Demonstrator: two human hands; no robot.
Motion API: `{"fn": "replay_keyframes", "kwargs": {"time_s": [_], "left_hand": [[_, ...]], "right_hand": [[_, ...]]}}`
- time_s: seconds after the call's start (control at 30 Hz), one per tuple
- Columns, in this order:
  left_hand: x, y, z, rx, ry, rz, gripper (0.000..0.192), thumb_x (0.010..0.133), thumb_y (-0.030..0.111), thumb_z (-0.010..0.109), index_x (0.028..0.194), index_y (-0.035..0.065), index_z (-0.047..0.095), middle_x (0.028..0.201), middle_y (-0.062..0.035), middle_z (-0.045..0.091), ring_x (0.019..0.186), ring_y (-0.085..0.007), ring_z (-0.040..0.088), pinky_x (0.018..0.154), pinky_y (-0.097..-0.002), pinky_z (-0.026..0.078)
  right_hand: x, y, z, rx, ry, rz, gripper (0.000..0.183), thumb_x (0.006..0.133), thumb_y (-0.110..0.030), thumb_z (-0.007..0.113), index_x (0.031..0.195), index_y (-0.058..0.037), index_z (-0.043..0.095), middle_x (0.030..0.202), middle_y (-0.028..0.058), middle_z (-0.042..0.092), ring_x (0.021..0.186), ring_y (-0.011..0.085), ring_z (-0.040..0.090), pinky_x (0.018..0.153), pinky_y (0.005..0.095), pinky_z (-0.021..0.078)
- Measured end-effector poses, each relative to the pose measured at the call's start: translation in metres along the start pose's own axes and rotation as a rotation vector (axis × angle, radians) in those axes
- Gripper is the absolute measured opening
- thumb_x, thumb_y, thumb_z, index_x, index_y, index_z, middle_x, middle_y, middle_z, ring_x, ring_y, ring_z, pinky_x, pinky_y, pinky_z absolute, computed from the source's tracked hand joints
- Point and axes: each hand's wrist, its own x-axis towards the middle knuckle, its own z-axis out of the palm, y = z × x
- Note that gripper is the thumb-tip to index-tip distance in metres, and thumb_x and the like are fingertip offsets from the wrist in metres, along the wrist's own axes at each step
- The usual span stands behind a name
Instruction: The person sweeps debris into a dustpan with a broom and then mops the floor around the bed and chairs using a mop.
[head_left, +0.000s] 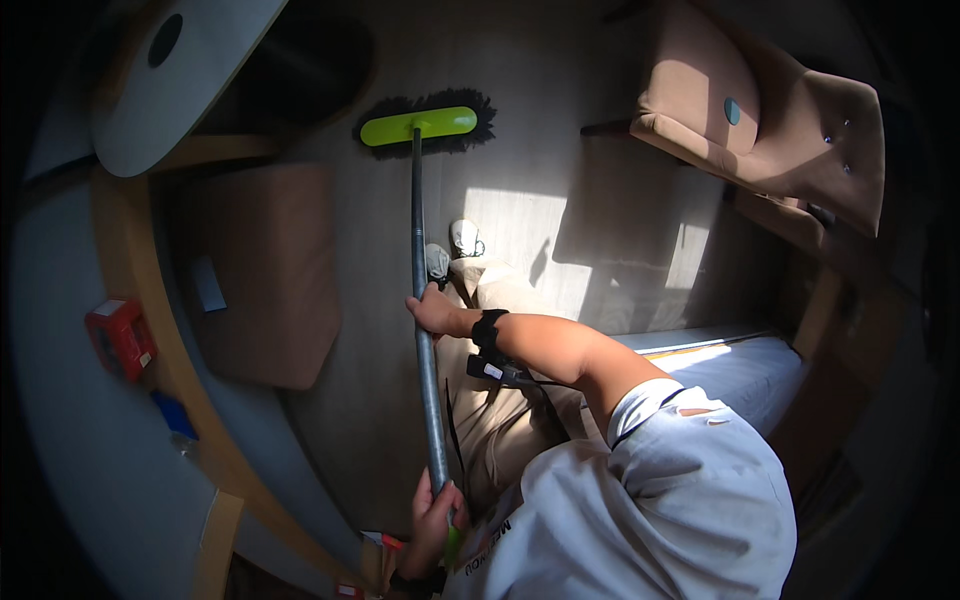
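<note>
A dust mop with a lime-green head (450, 124) and a dark shaggy fringe rests on the wood-look floor, ahead of the person's shoes. Its grey metal pole (418, 195) runs back towards the body. Around the middle of the pole my right hand (433, 309) is closed, with a black band on the wrist. My left hand (435, 510) grips the pole near its lower end, beside a green end grip (453, 541).
Upper right stands a tan upholstered chair (697, 127), with a blue-white wrapped item (742, 375) below it. A brown padded seat (262, 277) is at left, near a white tabletop (172, 82) and a wood-edged surface bearing a red box (121, 337).
</note>
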Motion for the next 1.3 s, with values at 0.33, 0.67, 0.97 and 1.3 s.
{"fn": "replay_keyframes", "kwargs": {"time_s": [0.33,0.67,0.97,1.3], "left_hand": [[0.032,0.022,0.022,-0.035,0.265,0.144,0.016,0.088,0.01,0.038,0.105,0.0095,0.037,0.062,-0.0015,0.039,0.04,-0.0062,0.034,0.034,-0.021,0.03],[0.0,0.018,-0.019,0.591,0.104,-0.229,0.056,0.083,0.005,0.048,0.129,0.0076,0.016,0.064,-0.0044,0.046,0.048,-0.0102,0.045,0.046,-0.0239,0.04],[0.06,0.002,-0.041,0.871,-0.416,-0.266,0.057,0.083,0.01,0.053,0.125,0.005,0.015,0.065,-0.0038,0.047,0.047,-0.0097,0.05,0.043,-0.0257,0.045],[0.044,-0.088,-0.163,0.472,-0.375,-0.136,0.047,0.086,0.009,0.046,0.129,0.01,0.027,0.075,-0.0045,0.047,0.049,-0.0098,0.049,0.045,-0.0252,0.046]], "right_hand": [[0.037,-0.071,0.03,-0.177,-0.22,-0.052,0.054,0.086,-0.022,0.038,0.119,0.0147,0.015,0.09,0.0247,0.056,0.062,0.0298,0.06,0.052,0.035,0.0496],[-0.006,0.012,0.029,0.172,-0.109,-0.145,0.051,0.085,-0.027,0.043,0.107,0.0138,0.02,0.078,0.0282,0.054,0.044,0.0272,0.057,0.033,0.0324,0.0436],[-0.042,0.115,-0.048,0.463,0.365,-0.018,0.038,0.087,-0.032,0.041,0.1,0.0015,0.031,0.065,0.0103,0.05,0.045,0.0193,0.054,0.035,0.0322,0.0445],[-0.044,0.206,0.026,0.444,0.494,0.089,0.045,0.085,-0.028,0.034,0.114,0.003,0.022,0.077,0.0211,0.054,0.056,0.0269,0.058,0.044,0.0386,0.0482]]}}
